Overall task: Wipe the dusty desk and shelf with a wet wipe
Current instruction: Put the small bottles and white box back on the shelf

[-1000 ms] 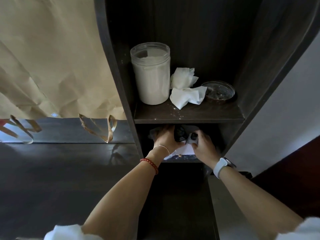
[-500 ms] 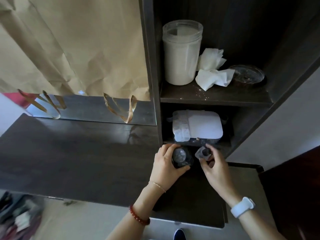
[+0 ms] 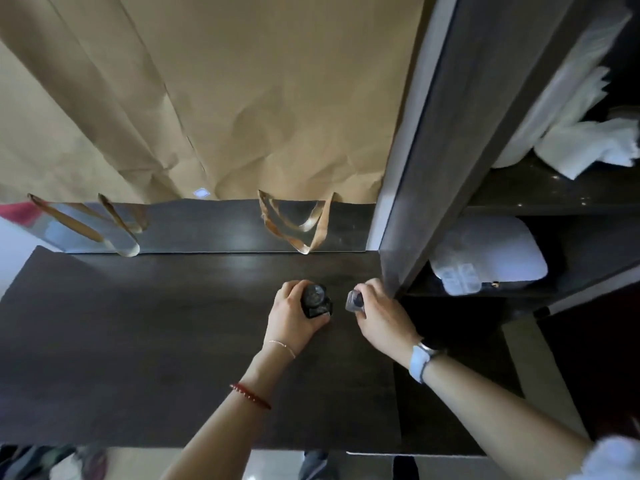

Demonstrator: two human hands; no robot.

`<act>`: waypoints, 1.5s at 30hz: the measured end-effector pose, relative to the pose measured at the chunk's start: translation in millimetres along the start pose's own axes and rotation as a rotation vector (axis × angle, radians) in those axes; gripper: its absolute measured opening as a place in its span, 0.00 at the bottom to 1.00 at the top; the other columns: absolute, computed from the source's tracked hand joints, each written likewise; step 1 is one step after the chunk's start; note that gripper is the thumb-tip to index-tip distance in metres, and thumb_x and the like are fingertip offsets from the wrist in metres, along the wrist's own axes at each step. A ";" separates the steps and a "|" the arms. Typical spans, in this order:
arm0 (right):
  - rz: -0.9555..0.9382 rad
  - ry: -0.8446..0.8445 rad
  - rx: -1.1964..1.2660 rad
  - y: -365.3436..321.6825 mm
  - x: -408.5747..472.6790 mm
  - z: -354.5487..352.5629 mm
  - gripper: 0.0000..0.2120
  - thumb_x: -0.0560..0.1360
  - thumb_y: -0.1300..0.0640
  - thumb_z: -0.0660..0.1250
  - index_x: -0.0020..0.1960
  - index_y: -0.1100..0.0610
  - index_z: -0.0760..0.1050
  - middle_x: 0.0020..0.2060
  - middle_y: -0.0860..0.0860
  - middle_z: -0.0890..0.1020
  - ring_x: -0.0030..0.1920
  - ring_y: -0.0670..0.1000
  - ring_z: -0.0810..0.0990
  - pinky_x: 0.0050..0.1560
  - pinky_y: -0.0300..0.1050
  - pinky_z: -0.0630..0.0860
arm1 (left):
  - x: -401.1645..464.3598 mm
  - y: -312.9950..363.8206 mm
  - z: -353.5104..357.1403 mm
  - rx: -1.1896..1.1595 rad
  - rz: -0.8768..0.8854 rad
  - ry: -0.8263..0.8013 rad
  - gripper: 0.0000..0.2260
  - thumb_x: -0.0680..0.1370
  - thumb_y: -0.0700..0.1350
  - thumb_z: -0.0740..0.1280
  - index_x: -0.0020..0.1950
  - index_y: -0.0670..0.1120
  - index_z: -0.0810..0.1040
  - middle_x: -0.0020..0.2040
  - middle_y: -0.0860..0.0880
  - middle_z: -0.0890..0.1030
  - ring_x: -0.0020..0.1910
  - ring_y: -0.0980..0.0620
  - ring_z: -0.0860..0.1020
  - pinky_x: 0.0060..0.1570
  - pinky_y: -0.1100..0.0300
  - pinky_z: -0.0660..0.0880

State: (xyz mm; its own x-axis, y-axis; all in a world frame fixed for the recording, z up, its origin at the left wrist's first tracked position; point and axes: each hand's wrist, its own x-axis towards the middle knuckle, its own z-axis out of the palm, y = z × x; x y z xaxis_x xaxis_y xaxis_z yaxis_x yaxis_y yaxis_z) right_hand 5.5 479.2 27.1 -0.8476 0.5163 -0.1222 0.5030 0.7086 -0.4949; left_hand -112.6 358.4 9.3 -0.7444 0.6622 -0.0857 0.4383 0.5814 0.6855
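Note:
My left hand (image 3: 292, 315) grips a dark glass bottle (image 3: 316, 301) over the dark wooden desk (image 3: 138, 341). My right hand (image 3: 382, 313) holds a smaller clear bottle with a dark cap (image 3: 355, 302) near the shelf unit's side panel (image 3: 420, 174). A white wet-wipe pack (image 3: 488, 258) lies on the lower shelf to the right. Crumpled white wipes (image 3: 588, 147) lie on the upper shelf (image 3: 554, 195), beside a white jar (image 3: 554, 98) that is blurred.
Brown paper (image 3: 225, 98) covers the wall behind the desk, above a mirror strip (image 3: 207, 226) with loose tape loops (image 3: 298, 226). The desk's front edge runs along the bottom, with floor and clutter (image 3: 52, 462) beneath. A lower dark surface (image 3: 450, 393) sits under the shelves.
Both hands drew the two bottles out from the lower shelf and carried them left over the desk. The view swung left, so the shelf sits at the right edge.

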 end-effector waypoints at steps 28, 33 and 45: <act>0.183 0.308 0.047 -0.1 38.3 42.9 0.25 0.73 0.69 0.61 0.68 0.62 0.64 0.67 0.58 0.68 0.67 0.57 0.67 0.65 0.47 0.67 | 55.7 -0.2 38.7 -0.111 0.088 -0.035 0.30 0.71 0.38 0.70 0.70 0.40 0.63 0.71 0.41 0.64 0.71 0.44 0.61 0.66 0.64 0.55; 0.119 0.375 0.220 14.1 -34.7 35.2 0.19 0.74 0.65 0.63 0.65 0.60 0.69 0.61 0.54 0.74 0.60 0.49 0.73 0.60 0.32 0.67 | 6.8 4.0 36.2 -0.146 0.152 0.107 0.20 0.71 0.44 0.67 0.61 0.41 0.73 0.60 0.42 0.74 0.60 0.43 0.72 0.62 0.50 0.69; 0.791 0.518 0.890 65.2 -34.1 -65.7 0.16 0.76 0.45 0.59 0.38 0.56 0.73 0.32 0.50 0.79 0.30 0.47 0.75 0.31 0.39 0.70 | -8.9 113.5 66.6 -0.252 0.323 0.046 0.25 0.76 0.40 0.64 0.71 0.43 0.61 0.66 0.42 0.71 0.65 0.46 0.70 0.63 0.65 0.64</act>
State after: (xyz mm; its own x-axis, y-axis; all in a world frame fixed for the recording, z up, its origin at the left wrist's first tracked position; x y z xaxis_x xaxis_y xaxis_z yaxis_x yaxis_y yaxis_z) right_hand 78.3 539.4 55.5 -0.1103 0.9116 -0.3960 0.3799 -0.3295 -0.8643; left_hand -22.6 449.9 39.7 -0.6131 0.7665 0.1912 0.5200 0.2094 0.8281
